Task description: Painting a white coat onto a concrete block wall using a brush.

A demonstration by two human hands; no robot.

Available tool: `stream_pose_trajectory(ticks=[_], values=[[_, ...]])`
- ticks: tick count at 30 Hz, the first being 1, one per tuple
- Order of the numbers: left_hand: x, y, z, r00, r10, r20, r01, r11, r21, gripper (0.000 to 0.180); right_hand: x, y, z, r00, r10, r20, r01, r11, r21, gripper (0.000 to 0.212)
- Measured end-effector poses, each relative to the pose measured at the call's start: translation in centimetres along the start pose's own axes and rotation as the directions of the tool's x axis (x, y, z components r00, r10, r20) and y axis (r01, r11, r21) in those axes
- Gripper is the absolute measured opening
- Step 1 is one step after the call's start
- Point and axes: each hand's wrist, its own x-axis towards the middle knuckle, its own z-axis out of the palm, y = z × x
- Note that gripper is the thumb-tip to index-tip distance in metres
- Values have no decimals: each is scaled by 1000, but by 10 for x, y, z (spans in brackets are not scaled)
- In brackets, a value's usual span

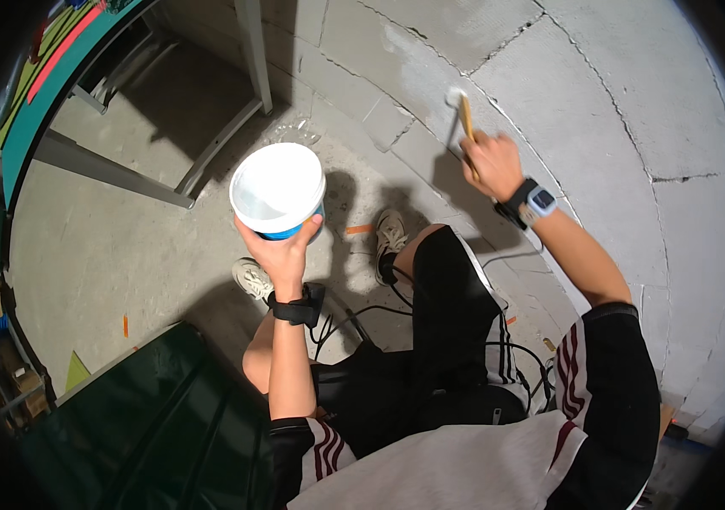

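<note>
My left hand (282,248) grips a white plastic bucket (316,174) with a blue band, thumb and fingers round its lower side. White stuff, perhaps paint, shows inside the tilted bucket. In my right hand (492,161) is a paintbrush (466,115) with a yellowish handle, fingers closed round it. The brush's white tip is against or very near the grey block wall (600,93); I cannot tell if it touches. A paler, whitish patch (418,64) marks the wall left of the brush. The right hand is slightly blurred.
A table with a teal edge (18,157) and grey metal legs (112,170) stands at the far left. A dark green ribbed surface (141,425) lies near left. Black cables (379,308) run by my legs. Orange tape pieces (360,229) mark the concrete floor (82,255).
</note>
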Motion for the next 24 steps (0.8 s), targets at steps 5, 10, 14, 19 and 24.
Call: stream_pose_trajectory(ticks=[5, 10, 14, 19, 24], values=[[7, 3, 3, 999, 44, -6, -45, 997, -67, 112, -102, 5, -47, 955, 278, 105, -288, 954, 86, 11], [-2, 10, -3, 988, 140, 65, -134, 987, -89, 111, -197, 8, -107, 906, 413, 96, -423, 878, 225, 19], [-23, 40, 6, 983, 165, 77, -153, 978, -141, 101, -260, 9, -149, 883, 457, -105, -383, 833, 399, 25], [-50, 100, 14, 961, 216, 173, -194, 972, -133, 100, -312, 14, -166, 739, 626, -248, -418, 715, 561, 17], [-77, 159, 13, 891, 371, 262, -361, 929, -85, 100, -328, 15, -170, 619, 743, -255, -381, 567, 730, 13]])
